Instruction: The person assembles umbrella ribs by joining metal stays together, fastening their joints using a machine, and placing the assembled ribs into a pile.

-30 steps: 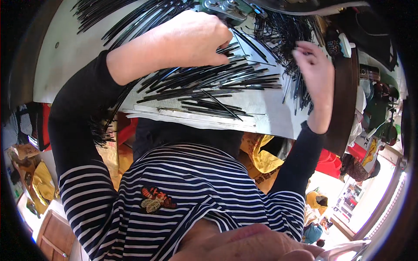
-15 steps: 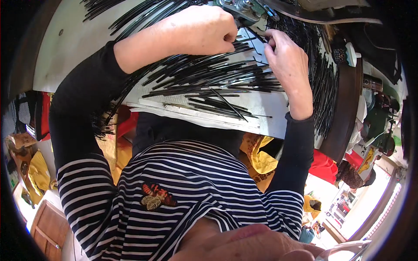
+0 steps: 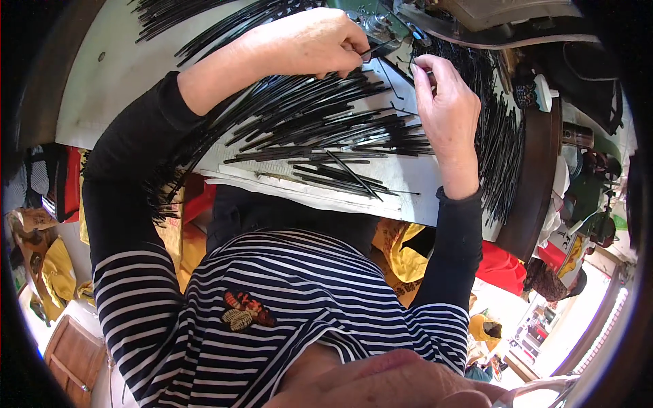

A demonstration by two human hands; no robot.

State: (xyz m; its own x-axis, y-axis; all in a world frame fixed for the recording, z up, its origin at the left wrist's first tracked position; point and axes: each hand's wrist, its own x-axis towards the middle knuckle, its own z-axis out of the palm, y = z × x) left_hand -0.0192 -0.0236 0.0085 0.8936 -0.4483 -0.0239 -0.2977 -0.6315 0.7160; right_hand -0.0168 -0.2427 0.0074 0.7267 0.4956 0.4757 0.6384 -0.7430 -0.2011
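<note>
My left hand (image 3: 325, 44) is closed at the far middle of the table, its fingertips pinched on a thin black strip (image 3: 378, 49) that sticks out to the right. Across from it my right hand (image 3: 450, 112) is closed too, thumb against forefinger, with a short bit of thin black strip at the fingertips. Between the hands a few loose black strips (image 3: 391, 78) lie on the pale tabletop. Below them spreads a large fan of thin black strips (image 3: 320, 122). Just beyond my left hand stands a green metal machine (image 3: 377, 24); its working part is partly hidden.
More black strips (image 3: 503, 149) are heaped along the right side, and others (image 3: 177, 17) lie at the far left. The pale tabletop (image 3: 88, 102) ends near my lap. A dark curved edge (image 3: 530, 183) borders the right. Yellow cloth or bags (image 3: 408, 255) show below the table.
My left hand has shifted slightly left, away from the right one, and a black strip now shows at its fingertips. The right hand has stayed nearly in place, pinching.
</note>
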